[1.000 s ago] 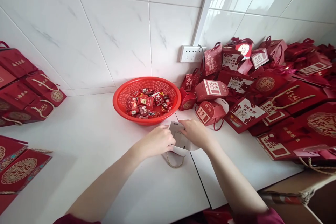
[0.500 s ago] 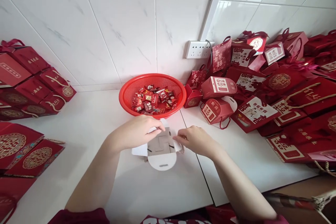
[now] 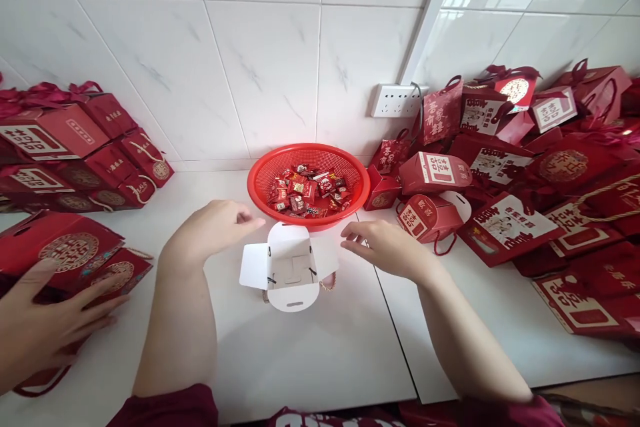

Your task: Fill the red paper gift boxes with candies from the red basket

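Observation:
An open gift box [image 3: 293,299] stands on the white tabletop, its white flaps folded outward and its inside bare. Twisted cord handles show at its left and right sides. Above the left flap hovers my left hand [image 3: 213,230], fingers loosely bent and holding nothing. My right hand [image 3: 387,247] is beyond the right flap with its fingers apart, also holding nothing. Just behind the box, a red plastic basket [image 3: 260,197] contains several wrapped candies [image 3: 305,190] in red and dark wrappers.
Another person's hand [image 3: 55,320] spreads over red gift boxes [image 3: 70,247] at the left. More red boxes [image 3: 50,130] are stacked behind them. A large pile of red gift boxes [image 3: 505,167] fills the right side. A power socket [image 3: 397,100] is on the tiled wall.
Both my hands have moved apart, away from the box, leaving its inside in full view. Another person's hand has come in at the left. The view has turned somewhat left.

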Demonstrator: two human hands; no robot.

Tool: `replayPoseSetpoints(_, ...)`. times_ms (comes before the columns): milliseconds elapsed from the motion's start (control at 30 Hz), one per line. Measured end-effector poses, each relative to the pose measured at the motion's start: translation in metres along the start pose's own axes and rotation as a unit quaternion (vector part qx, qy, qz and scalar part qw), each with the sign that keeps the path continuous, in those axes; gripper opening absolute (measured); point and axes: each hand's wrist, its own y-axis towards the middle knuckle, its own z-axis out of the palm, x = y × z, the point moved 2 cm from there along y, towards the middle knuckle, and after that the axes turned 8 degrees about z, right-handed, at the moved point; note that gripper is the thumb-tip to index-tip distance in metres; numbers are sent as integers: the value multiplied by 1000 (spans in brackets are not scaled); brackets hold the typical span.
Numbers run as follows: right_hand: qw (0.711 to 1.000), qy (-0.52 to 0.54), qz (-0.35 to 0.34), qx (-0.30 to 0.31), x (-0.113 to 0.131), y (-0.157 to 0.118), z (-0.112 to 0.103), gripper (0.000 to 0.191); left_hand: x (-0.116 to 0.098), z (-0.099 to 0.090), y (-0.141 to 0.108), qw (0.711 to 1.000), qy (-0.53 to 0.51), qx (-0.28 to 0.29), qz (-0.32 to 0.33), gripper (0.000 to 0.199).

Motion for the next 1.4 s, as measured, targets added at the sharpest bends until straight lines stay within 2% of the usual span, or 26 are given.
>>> replayPoseSetpoints(67,1000,6,-8,-24,6,4,-11,22,10,7,7,998,-4,67,-13,34)
replayPoseSetpoints(167,999,2,-4,-45,13,14,-25,21,14,23,24,983,-59,166,45,28)
replayPoseSetpoints(233,999,-14,4,-37,14,27,-30,23,13,32,34,975,-85,194,74,25)
replayPoseSetpoints(367,998,-66,6,24,6,74,-27,26,11,39,38,976,-91,178,88,32)
replayPoseSetpoints(467,993,-96,13,68,0,117,-17,21,10,39,34,975,-107,164,105,30)
replayPoseSetpoints(567,987,-123,27,98,1,155,-7,18,12,40,33,967,-123,205,92,25)
replayPoseSetpoints(667,983,-138,46,108,9,189,3,24,14,43,37,961,-123,235,79,25)
replayPoseSetpoints(800,984,-127,79,99,18,224,23,35,13,47,40,964,-120,220,88,30)
replayPoseSetpoints(900,986,-93,91,106,17,238,32,35,11,50,39,964,-118,219,91,32)
replayPoseSetpoints(1000,989,-33,74,121,9,236,27,27,11,48,35,963,-119,224,91,33)
replayPoseSetpoints(1100,994,52,30,90,-3,216,11,21,13,38,29,969,-126,197,77,36)
replayPoseSetpoints(1167,992,117,7,38,-11,193,3,22,14,26,24,978,-124,155,66,37)
replayPoseSetpoints(1233,983,181,-1,-19,-19,169,0,30,12,13,21,985,-118,107,67,38)
replayPoseSetpoints(1300,969,239,-4,-64,-25,149,2,38,8,2,21,989,-112,56,73,38)
replayPoseSetpoints(1400,948,300,-2,-104,-29,131,8,38,-2,-4,26,988,-130,-28,82,34)
